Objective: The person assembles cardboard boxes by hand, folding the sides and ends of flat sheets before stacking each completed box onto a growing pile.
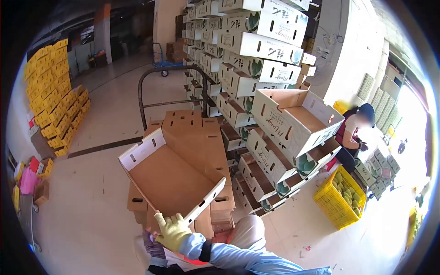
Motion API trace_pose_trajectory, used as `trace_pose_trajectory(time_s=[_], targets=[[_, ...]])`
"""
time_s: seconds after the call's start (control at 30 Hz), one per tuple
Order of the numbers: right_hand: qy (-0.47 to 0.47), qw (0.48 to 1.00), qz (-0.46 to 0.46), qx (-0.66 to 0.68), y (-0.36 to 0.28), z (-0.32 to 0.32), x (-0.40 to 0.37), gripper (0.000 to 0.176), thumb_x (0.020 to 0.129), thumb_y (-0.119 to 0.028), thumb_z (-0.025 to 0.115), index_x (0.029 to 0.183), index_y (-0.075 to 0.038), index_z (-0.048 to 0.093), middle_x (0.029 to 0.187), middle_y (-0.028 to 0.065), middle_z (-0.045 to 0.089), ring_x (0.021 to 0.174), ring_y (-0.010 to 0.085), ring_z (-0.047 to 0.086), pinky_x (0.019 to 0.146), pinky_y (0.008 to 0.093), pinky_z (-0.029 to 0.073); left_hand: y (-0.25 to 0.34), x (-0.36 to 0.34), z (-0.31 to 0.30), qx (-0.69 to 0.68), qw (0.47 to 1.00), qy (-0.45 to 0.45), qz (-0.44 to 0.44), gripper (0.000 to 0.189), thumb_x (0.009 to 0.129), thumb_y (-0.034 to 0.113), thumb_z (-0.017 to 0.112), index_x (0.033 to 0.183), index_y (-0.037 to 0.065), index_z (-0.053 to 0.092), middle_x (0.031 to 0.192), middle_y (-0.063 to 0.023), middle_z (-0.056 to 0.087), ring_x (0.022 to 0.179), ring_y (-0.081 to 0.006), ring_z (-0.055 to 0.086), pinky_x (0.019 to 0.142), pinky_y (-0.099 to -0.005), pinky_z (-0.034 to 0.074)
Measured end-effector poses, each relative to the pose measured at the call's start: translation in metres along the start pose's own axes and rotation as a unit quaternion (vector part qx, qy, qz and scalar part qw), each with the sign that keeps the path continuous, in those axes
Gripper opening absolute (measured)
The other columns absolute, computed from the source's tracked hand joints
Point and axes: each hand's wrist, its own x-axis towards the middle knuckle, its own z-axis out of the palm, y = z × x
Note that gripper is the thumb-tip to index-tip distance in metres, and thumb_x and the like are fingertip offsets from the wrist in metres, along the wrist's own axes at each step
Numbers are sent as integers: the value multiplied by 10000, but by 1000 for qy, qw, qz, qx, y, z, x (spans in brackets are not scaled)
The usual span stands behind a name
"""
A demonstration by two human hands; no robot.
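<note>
An open cardboard box [176, 176], brown inside with white side walls, lies tilted on a stack of flat brown cardboard blanks [183, 121]. Its left and right ends stand up. My right hand [173, 230], in a pale yellow glove, reaches across my body and grips the box's near corner, fingers over the edge. Beneath it, my left hand [154, 233] shows only a few fingertips by the same corner, below which is a dark purple-grey sleeve. The right hand covers most of the left, so its grip is hidden.
Tall stacks of white printed mango boxes [270, 46] rise just right of the blanks. A cart handle [172, 68] stands behind them. Right, a person [355, 130] sits near a yellow crate [339, 201] of green fruit. Yellow crates [55, 96] are piled far left.
</note>
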Motion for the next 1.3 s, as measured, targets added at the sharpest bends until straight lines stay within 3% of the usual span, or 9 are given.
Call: trace_pose_trajectory(time_s=[0.13, 0.17, 0.27, 0.4, 0.53, 0.77, 0.87, 1.07, 1.3], targets=[[-178, 969, 157, 75, 31, 22, 29, 489, 800, -276, 625, 1166, 30, 518, 779, 178, 674, 755, 363, 676, 708, 462, 532, -22, 9, -28, -123, 894, -189, -386, 480, 939, 343, 514, 1355, 155, 366, 1115, -146, 529, 911, -321, 604, 755, -510, 536], [-90, 995, 27, -14, 45, 28, 18, 242, 843, -214, 587, 989, -24, 622, 718, 161, 675, 729, 327, 692, 564, 450, 532, -40, 10, -30, -211, 866, -171, -421, 494, 949, 461, 453, 1352, 184, 386, 1237, -182, 478, 1023, -389, 574, 791, -619, 499], [-193, 980, 39, -3, 43, -33, 14, 178, 830, -185, 589, 918, -45, 655, 749, 153, 682, 748, 338, 685, 616, 437, 537, 49, 5, 7, -298, 804, -155, -490, 550, 942, 547, 399, 1372, 205, 375, 1308, -201, 459, 1140, -420, 528, 835, -652, 466], [-145, 988, -15, 50, 27, -136, -15, 295, 827, -242, 569, 1040, -47, 628, 806, 175, 667, 784, 372, 649, 666, 457, 528, 87, 1, 49, -431, 754, -282, -408, 677, 921, 561, 447, 1408, 109, 316, 1401, -248, 389, 1202, -459, 476, 907, -654, 442], [24, 985, -154, 72, 22, -243, -51, 396, 724, -191, 703, 1073, -20, 621, 717, 145, 645, 690, 345, 647, 621, 429, 533, 240, -33, 88, -369, 829, -399, -130, 621, 940, 399, 543, 1393, 39, 319, 1262, -200, 527, 1136, -377, 557, 860, -541, 549], [364, 871, -86, -320, 4, -388, -119, 414, 580, -155, 763, 965, -70, 637, 662, 39, 567, 681, 251, 585, 665, 392, 477, 317, -17, 145, -163, 763, -615, 110, 500, 947, 250, 584, 1343, -13, 428, 1161, -174, 598, 1045, -284, 625, 888, -375, 530], [464, 792, 2, -398, 39, -423, -132, 312, 641, -165, 751, 923, -63, 667, 732, 58, 620, 725, 269, 595, 699, 394, 465, 268, -15, 145, -54, 741, -667, 54, 480, 964, 226, 554, 1365, -3, 419, 1145, -177, 608, 1034, -263, 632, 900, -356, 511], [409, 857, 134, -283, 119, -472, -130, 200, 776, -174, 669, 850, 7, 624, 587, 128, 558, 533, 289, 555, 531, 384, 433, 215, -48, 116, -193, 763, -562, -255, 313, 930, 222, 579, 1193, 53, 576, 1056, -126, 655, 904, -247, 665, 815, -359, 554], [267, 878, 218, -333, 197, -496, -96, 265, 780, -290, 624, 775, -25, 628, 636, 172, 618, 606, 339, 632, 574, 420, 486, 195, -40, 110, -225, 781, -472, -342, 318, 943, 233, 554, 1179, 20, 580, 1000, -145, 671, 851, -230, 684, 728, -335, 578]])
